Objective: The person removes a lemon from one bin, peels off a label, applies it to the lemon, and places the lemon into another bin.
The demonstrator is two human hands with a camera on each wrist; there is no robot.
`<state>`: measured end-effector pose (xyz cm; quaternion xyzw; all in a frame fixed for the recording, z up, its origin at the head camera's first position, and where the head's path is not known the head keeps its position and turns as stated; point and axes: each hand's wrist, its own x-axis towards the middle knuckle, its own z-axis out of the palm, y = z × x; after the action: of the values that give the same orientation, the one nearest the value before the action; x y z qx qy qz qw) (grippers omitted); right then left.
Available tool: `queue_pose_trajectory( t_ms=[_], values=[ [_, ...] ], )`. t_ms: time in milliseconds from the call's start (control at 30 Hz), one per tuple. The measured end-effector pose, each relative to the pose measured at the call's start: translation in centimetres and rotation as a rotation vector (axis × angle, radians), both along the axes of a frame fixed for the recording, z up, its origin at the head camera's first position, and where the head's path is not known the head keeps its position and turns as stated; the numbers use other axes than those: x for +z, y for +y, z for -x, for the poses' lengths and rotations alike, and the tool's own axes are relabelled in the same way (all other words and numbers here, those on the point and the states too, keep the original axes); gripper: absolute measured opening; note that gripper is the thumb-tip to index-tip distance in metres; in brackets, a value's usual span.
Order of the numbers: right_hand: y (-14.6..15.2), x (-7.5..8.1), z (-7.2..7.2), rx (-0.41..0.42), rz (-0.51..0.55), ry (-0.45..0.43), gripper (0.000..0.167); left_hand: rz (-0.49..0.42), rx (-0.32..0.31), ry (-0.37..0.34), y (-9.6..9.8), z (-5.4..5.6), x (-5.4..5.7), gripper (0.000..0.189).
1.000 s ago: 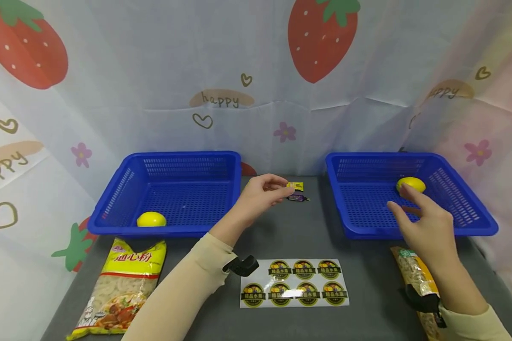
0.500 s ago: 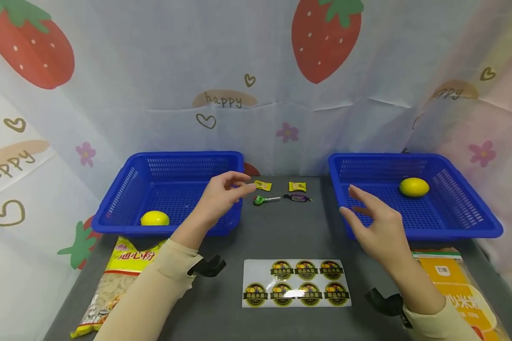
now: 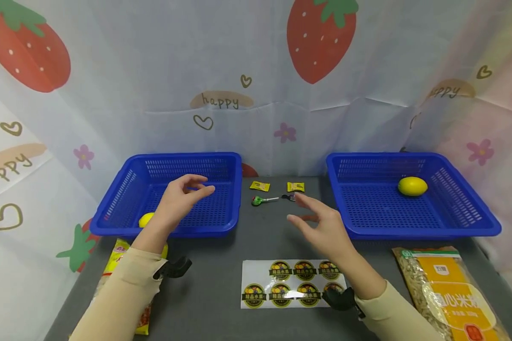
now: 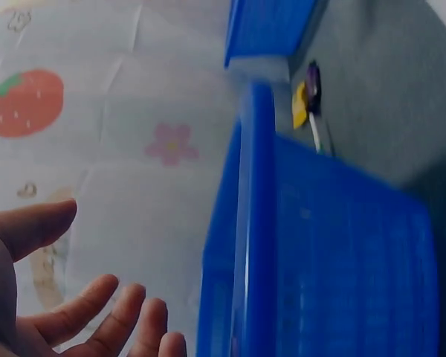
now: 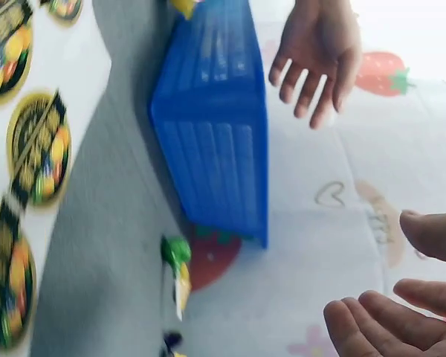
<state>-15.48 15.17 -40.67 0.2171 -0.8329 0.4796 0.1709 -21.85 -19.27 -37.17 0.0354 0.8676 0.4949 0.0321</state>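
My left hand (image 3: 177,201) hovers over the left blue basket (image 3: 183,155), fingers parted and holding nothing. Its wrist partly hides a lemon (image 3: 145,219) lying in that basket. The left wrist view shows the same fingers (image 4: 97,312) beside the basket's rim. Over the middle of the table is my right hand (image 3: 320,227), also holding nothing, its fingertips overlapping a purple wrapped candy (image 3: 291,197). Beside that candy lie a green lollipop (image 3: 258,201) and two yellow wrapped candies (image 3: 260,186). In the right wrist view, the right hand's relaxed fingers (image 5: 386,320) show at lower right.
At the right stands another blue basket (image 3: 384,155) with a lemon (image 3: 413,186) inside. A sheet of round stickers (image 3: 255,271) lies at front centre, partly under the right forearm. Pasta bags lie on both sides, one yellow (image 3: 116,258), one orange (image 3: 441,270). A printed curtain hangs behind.
My left hand has moved left from the candies to above the left basket, uncovering the lollipop and a yellow candy. My right hand has moved left from the right basket to mid-table.
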Motion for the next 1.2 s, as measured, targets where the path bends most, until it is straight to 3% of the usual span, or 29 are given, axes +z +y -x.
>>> queue_pose_trajectory(
  t_ms=[333, 467, 600, 700, 867, 1200],
  values=[
    [-4.8, -1.3, 0.8, 0.088, 0.036, -0.288, 0.067, 0.056, 0.075, 0.016, -4.8, 0.5, -0.8, 0.067],
    [-6.2, -1.9, 1.2, 0.117, 0.022, -0.382, 0.074, 0.073, 0.125, 0.005, -6.3, 0.5, -1.5, 0.069],
    [-7.3, -2.2, 1.4, 0.147, 0.028, -0.442, 0.079, 0.094, 0.136, -0.023, -7.8, 0.6, -2.2, 0.071],
    [-8.0, -2.4, 1.6, 0.17, 0.03, -0.45, 0.083, 0.14, 0.109, -0.06, -8.9, 1.0, -2.6, 0.076],
    [-8.9, -2.7, 2.0, 0.228, 0.034, -0.502, 0.093, 0.214, 0.016, -0.195, -9.9, 1.6, -3.2, 0.083],
    [-10.0, -2.5, 2.0, 0.247, 0.046, -0.531, 0.095, 0.252, -0.124, -0.367, -11.5, 2.3, -2.9, 0.079]
  ],
)
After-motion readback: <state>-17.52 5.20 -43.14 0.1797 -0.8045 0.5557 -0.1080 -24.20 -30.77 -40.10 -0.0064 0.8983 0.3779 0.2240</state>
